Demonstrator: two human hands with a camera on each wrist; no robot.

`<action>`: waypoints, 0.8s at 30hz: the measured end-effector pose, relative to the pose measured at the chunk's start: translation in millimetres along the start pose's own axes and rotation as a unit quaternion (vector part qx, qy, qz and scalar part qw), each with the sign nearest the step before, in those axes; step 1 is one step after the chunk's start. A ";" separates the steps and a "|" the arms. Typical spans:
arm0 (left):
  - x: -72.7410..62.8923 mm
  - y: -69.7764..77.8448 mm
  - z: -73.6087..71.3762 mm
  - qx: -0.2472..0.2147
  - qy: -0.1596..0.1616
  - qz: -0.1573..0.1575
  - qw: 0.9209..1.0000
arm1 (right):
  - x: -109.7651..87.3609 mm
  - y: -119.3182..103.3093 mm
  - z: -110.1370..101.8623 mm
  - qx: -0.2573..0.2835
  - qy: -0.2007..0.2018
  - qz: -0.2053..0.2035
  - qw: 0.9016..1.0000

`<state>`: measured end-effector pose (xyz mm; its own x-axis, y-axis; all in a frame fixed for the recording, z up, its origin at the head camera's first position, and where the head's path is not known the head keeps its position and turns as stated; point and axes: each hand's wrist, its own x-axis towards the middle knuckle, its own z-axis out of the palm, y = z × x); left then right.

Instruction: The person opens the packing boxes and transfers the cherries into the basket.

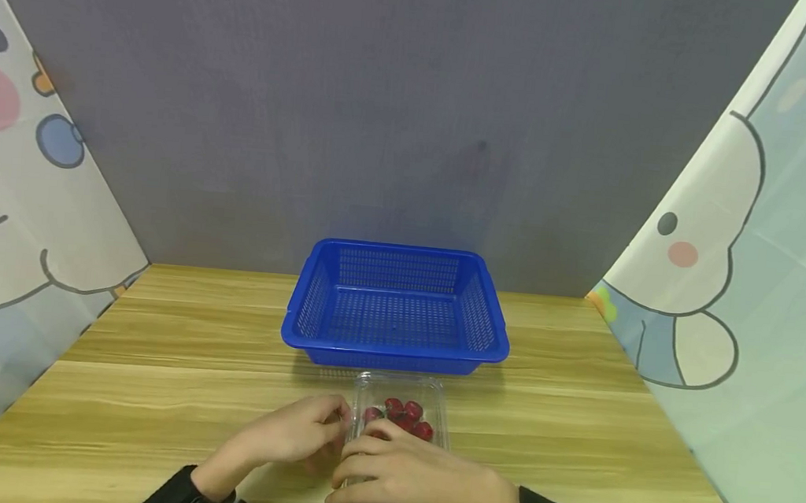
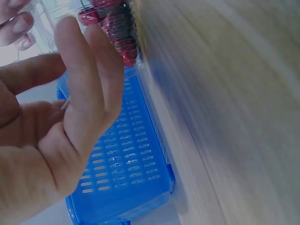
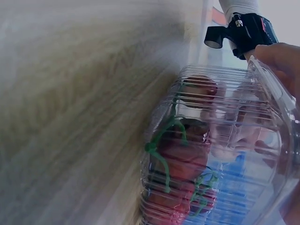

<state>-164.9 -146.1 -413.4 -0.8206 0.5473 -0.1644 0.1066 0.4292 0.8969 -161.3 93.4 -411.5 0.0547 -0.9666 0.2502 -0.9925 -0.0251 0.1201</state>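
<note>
A clear plastic box [image 1: 439, 404] lies on the table, with several dark red cherries [image 1: 413, 410] inside. In the right wrist view, green stems [image 3: 168, 136] show through its ribbed wall. My right hand [image 1: 421, 478] reaches across the near part of the box and grips it, the thumb [image 3: 272, 54] at its rim and the fingers over the left side. My left hand [image 1: 299, 433] is close beside the box's left edge. Its fingers [image 2: 79, 70] are loosely bent with nothing seen held; whether they touch the box I cannot tell.
A blue plastic basket [image 1: 394, 361] with slotted walls stands just beyond the box, at the back of the wood-grain table [image 1: 174, 360]. A grey panel [image 1: 413, 126] rises behind it. Printed cartoon sheets [image 1: 765, 256] flank the table on both sides.
</note>
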 end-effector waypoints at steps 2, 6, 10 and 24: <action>-0.7 0.6 -0.6 -0.028 -0.015 -0.008 0.999 | 0.4 -0.2 -0.1 0.000 -0.004 0.002 1.000; -1.4 2.3 -1.9 -0.052 -0.032 -0.016 0.998 | 1.4 -0.3 -1.1 0.013 -0.009 0.002 1.000; -1.7 3.2 -2.5 -0.061 -0.039 -0.014 0.997 | 2.0 -0.2 -1.3 0.031 -0.009 -0.002 0.999; 1.9 0.0 1.9 -0.082 -0.030 -0.004 0.996 | 3.6 -0.6 2.1 0.077 -0.012 0.010 0.997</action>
<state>-165.3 -143.7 -414.5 -0.7853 0.5885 -0.1923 0.0031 0.3143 0.9493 -160.7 89.3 -412.7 0.0339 -0.9730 0.2281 -0.9985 -0.0426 -0.0332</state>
